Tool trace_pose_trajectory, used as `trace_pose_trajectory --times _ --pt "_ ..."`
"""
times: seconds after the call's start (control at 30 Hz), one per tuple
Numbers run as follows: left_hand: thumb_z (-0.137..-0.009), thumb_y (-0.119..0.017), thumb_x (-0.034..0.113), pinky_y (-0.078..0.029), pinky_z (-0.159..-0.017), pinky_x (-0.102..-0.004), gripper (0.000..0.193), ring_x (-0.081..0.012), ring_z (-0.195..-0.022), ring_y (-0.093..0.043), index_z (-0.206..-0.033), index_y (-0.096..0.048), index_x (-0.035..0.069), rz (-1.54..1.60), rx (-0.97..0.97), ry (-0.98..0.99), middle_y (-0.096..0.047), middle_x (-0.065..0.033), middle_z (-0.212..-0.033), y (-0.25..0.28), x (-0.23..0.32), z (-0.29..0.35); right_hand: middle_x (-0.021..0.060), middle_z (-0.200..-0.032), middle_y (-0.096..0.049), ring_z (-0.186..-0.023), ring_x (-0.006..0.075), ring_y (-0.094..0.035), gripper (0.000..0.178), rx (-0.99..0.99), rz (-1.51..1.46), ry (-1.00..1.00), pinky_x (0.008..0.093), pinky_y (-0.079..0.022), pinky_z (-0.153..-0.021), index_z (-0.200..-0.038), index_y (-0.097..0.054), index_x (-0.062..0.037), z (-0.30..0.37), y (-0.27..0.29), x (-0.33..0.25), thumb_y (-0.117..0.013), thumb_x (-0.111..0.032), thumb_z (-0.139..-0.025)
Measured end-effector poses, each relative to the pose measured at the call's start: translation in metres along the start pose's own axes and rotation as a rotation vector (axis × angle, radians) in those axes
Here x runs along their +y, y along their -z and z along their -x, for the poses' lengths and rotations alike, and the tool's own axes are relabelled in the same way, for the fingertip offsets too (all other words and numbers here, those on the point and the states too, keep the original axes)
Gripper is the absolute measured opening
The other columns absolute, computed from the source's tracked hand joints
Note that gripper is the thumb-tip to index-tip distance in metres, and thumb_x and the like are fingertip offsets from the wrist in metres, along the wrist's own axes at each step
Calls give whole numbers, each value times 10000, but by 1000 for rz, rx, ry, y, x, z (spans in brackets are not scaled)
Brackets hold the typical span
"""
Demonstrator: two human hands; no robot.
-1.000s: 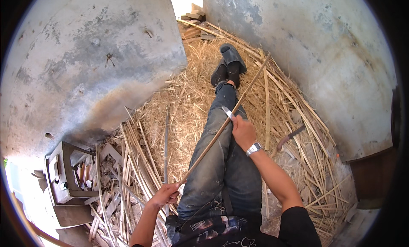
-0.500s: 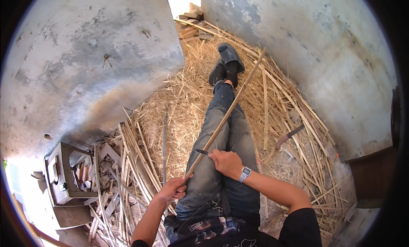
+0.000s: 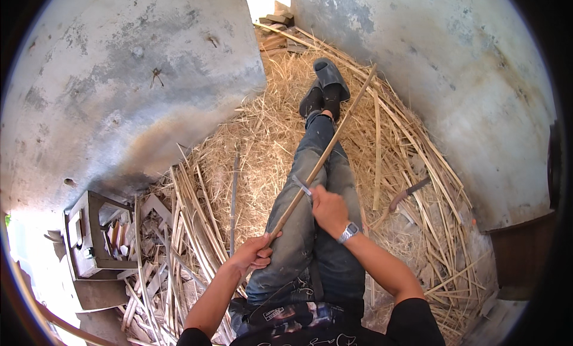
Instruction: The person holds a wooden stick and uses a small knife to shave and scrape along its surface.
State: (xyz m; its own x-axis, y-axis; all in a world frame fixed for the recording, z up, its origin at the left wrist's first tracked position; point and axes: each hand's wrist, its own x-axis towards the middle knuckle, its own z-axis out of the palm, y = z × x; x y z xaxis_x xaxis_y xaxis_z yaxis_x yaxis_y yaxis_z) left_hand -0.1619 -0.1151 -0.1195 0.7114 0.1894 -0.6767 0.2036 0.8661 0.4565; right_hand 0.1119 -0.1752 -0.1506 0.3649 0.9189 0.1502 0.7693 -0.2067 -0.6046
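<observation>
My left hand (image 3: 253, 252) is closed around the near end of a long bamboo strip (image 3: 330, 148). The strip slants across my outstretched legs, its far end up beside my crossed feet. In my right hand (image 3: 329, 210) is a small knife (image 3: 302, 185), its handle mostly hidden by the fingers. The blade lies across the strip about midway along it, seemingly touching it. My thighs in worn jeans (image 3: 286, 215) are under the near part of the strip.
Bamboo strips (image 3: 440, 157) lie piled along the right wall, and more strips (image 3: 194, 210) lie at left. A curved-handled blade (image 3: 407, 193) rests to my right. Pale shavings (image 3: 262, 155) cover the floor. A broken wooden frame (image 3: 98, 264) stands at far left.
My right hand and the knife have moved up and slightly right along the strip, away from my left hand. The left hand keeps its hold, and the whole view has shifted slightly.
</observation>
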Motion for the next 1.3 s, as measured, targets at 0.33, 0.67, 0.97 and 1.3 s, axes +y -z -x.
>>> trace_pose_trajectory --times 0.33,0.67,0.97,1.3 --pt "-1100 -603 292 -290 -513 -226 445 -34 -581 -376 -1499 -591 95 -289 216 -251 -461 91 -719 10 -23 11 242 -660 -603 -645 489 -608 400 51 -337 -75 545 -451 -564 -798 -585 -26 -18 35 2 -605 -332 -1054" --pt "-1033 -717 230 -513 -879 -259 473 -59 -965 -591 -1435 -623 0 -805 451 -482 -714 9 -1084 58 -63 55 223 -675 -620 -652 475 -610 406 298 -69 -189 540 -440 -557 -821 -592 -51 -77 42 83 -550 -360 -1081" --pt "-1035 -714 173 -508 -825 -225 443 -39 -945 -581 -1411 -625 -44 -689 504 -338 -721 -16 -1130 71 -84 49 210 -650 -614 -637 457 -636 336 90 -118 106 548 -460 -533 -846 -535 -67 1 -3 22 -575 -316 -1067" --pt "-1057 -681 244 -346 -547 -228 435 -23 -617 -430 -1455 -634 75 -499 363 -273 -500 89 -703 14 -37 22 215 -652 -626 -641 465 -639 358 173 -88 14 566 -470 -536 -827 -564 -75 -27 14 39 -574 -342 -1066"
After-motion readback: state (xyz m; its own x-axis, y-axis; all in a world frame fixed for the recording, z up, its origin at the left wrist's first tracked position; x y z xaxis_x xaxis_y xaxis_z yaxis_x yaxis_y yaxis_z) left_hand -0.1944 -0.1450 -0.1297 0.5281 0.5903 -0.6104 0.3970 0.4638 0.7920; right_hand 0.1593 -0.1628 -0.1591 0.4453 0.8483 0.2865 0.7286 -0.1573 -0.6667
